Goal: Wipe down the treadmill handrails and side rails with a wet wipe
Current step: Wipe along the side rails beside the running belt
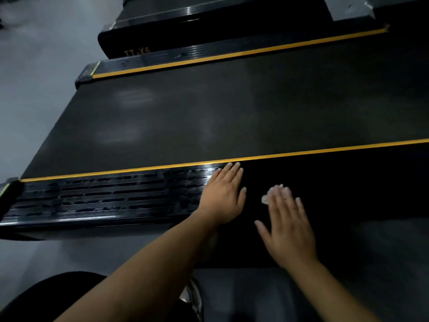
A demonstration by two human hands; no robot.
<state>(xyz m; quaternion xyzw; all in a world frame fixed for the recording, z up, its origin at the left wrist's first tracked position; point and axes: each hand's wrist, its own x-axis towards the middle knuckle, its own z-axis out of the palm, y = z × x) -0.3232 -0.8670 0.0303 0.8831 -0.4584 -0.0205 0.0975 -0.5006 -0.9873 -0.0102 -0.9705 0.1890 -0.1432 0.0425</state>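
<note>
The near side rail of a black treadmill is ribbed and glossy with wet streaks on its left part, edged by a yellow stripe. My left hand lies flat on the rail with straight fingers that reach the stripe. To its right, my right hand presses a crumpled white wet wipe onto the dark part of the rail with straight fingers. Only the wipe's edges show past the fingertips. The far side rail runs along the other side of the belt.
The dark running belt lies between the two rails. A second treadmill stands beyond the far rail. Grey floor spreads to the left. A shiny wrapper lies below my left forearm, near a dark rounded shape at the bottom left.
</note>
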